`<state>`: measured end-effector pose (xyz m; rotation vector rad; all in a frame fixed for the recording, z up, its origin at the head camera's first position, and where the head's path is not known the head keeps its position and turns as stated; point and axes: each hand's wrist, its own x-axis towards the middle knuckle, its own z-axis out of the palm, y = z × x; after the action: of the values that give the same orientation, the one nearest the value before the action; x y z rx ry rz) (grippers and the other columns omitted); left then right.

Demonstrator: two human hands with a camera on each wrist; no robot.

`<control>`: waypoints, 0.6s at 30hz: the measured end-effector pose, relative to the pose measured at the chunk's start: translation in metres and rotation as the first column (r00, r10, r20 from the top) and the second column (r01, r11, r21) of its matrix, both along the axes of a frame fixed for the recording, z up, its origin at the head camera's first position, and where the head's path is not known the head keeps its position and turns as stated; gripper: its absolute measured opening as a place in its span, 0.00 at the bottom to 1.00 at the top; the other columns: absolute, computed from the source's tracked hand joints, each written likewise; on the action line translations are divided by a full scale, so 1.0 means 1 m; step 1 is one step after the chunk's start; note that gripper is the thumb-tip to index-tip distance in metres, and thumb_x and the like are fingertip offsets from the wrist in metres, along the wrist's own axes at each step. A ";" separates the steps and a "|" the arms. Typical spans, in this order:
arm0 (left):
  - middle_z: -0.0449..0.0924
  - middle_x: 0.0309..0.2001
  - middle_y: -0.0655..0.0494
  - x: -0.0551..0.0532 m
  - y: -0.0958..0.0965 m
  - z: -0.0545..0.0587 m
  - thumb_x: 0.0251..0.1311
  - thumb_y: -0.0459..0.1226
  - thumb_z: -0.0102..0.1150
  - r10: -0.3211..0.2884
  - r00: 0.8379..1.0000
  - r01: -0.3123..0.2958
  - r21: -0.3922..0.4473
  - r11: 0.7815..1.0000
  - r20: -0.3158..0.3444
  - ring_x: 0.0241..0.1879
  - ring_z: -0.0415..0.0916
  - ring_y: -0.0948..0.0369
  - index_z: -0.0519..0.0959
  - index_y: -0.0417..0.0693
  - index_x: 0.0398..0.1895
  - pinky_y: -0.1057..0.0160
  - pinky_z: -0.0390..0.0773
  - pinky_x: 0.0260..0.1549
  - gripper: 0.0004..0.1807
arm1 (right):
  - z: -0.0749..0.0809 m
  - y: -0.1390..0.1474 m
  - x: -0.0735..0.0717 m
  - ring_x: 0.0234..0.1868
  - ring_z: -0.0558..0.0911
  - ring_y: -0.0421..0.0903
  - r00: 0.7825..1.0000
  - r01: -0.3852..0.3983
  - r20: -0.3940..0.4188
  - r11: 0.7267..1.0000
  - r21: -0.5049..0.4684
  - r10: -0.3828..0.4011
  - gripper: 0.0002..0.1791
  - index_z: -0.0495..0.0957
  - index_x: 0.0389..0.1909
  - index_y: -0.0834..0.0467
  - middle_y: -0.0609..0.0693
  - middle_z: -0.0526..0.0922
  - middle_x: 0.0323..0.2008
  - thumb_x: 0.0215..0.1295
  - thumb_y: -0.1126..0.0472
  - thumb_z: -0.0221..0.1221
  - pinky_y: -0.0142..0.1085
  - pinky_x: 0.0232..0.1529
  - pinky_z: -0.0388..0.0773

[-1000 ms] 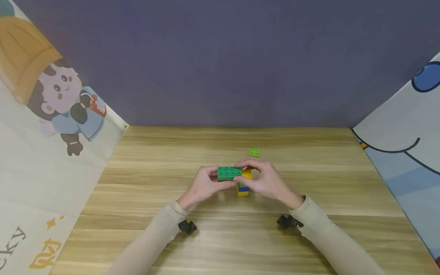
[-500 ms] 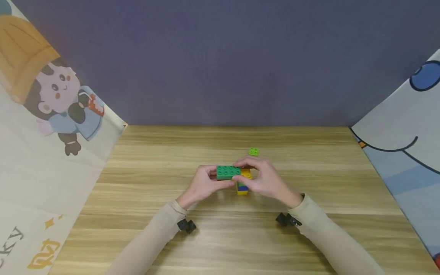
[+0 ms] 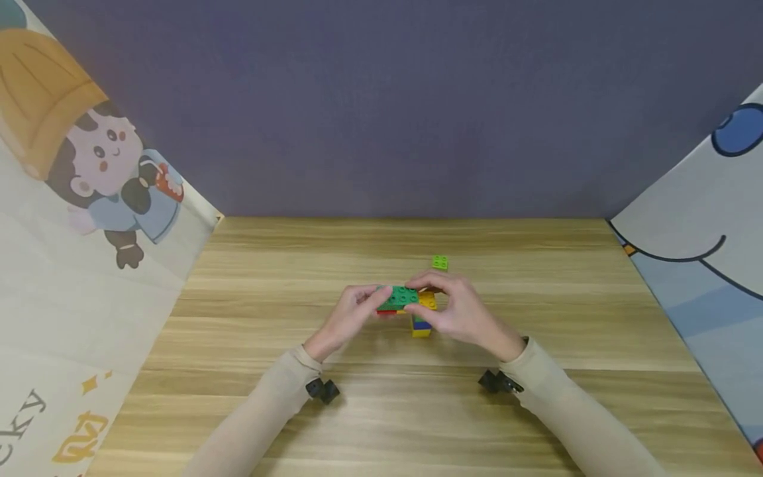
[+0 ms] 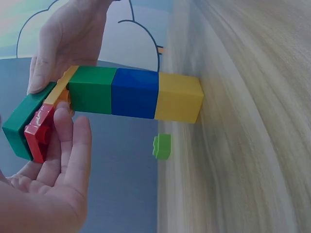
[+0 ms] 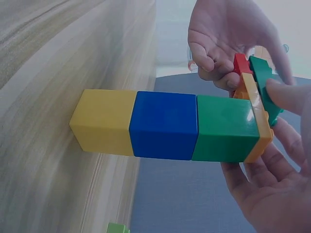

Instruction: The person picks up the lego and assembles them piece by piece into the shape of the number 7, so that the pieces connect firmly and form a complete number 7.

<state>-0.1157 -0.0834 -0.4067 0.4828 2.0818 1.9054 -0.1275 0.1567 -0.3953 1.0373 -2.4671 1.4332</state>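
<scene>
Currently, the build sits near the centre of the head frame, standing upright on the worktop (image 3: 286, 265). Stack from the base: yellow block (image 5: 104, 121), blue block (image 5: 164, 125), green block (image 5: 227, 128), then an orange plate (image 5: 256, 109). These four look joined. A red brick (image 4: 41, 121) lies beside the plate, out past the column on the picture's left; a long green brick (image 3: 401, 297) spans both from above.

Left grip (image 3: 346, 318): closed, thumb on the long green brick, fingers under the red brick. Right grip (image 3: 461, 311): thumb and index pinching the other end of the long green brick.

Progress, by judgement: column done, bridging piece likely being pressed home. In the right wrist view it looks tilted against the plate, so full seating is unconfirmed. Bare studs show on the plate, right of the bridge.

Surroundings: a lime brick (image 3: 440, 264), apart from the stack and unattached, just above the right grip in the head frame; dark panel (image 3: 381, 119) across the top. Main hindrance: the fingers cover part of the joint, and the overhang probably needs support from below.
</scene>
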 end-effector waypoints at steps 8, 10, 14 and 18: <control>0.89 0.48 0.41 -0.002 0.002 0.002 0.83 0.44 0.48 0.040 0.998 -0.039 -0.018 0.999 0.042 0.37 0.85 0.65 0.85 0.29 0.53 0.55 0.89 0.51 0.25 | 0.002 0.001 0.000 0.44 0.88 0.43 1.000 0.010 0.024 1.000 0.020 -0.011 0.16 0.87 0.52 0.58 0.50 0.91 0.49 0.63 0.62 0.76 0.37 0.48 0.88; 0.89 0.44 0.45 -0.002 0.002 0.003 0.82 0.44 0.50 0.046 0.997 -0.046 -0.010 0.999 0.067 0.34 0.84 0.64 0.85 0.29 0.53 0.56 0.89 0.49 0.24 | 0.002 0.001 0.001 0.44 0.87 0.43 1.000 0.011 0.024 1.000 0.020 -0.011 0.17 0.88 0.52 0.58 0.50 0.91 0.49 0.63 0.62 0.76 0.38 0.48 0.88; 0.89 0.42 0.51 -0.002 0.003 0.005 0.81 0.43 0.52 0.043 0.992 -0.046 0.021 0.999 0.120 0.31 0.83 0.65 0.83 0.27 0.55 0.60 0.89 0.47 0.24 | 0.003 0.001 0.000 0.43 0.87 0.43 1.000 0.012 0.017 1.000 0.021 -0.013 0.17 0.88 0.51 0.57 0.49 0.91 0.48 0.62 0.63 0.76 0.38 0.47 0.88; 0.90 0.43 0.51 -0.002 0.002 0.005 0.80 0.41 0.54 0.034 0.987 -0.042 0.045 0.998 0.159 0.31 0.83 0.66 0.82 0.26 0.58 0.62 0.88 0.47 0.23 | 0.002 0.000 0.000 0.43 0.87 0.44 1.000 0.017 0.016 0.999 0.027 -0.018 0.17 0.88 0.51 0.58 0.49 0.91 0.47 0.62 0.63 0.77 0.36 0.47 0.87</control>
<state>-0.1174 -0.0811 -0.4013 0.2926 1.9616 1.9507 -0.1279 0.1572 -0.3930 1.0105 -2.5073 1.4133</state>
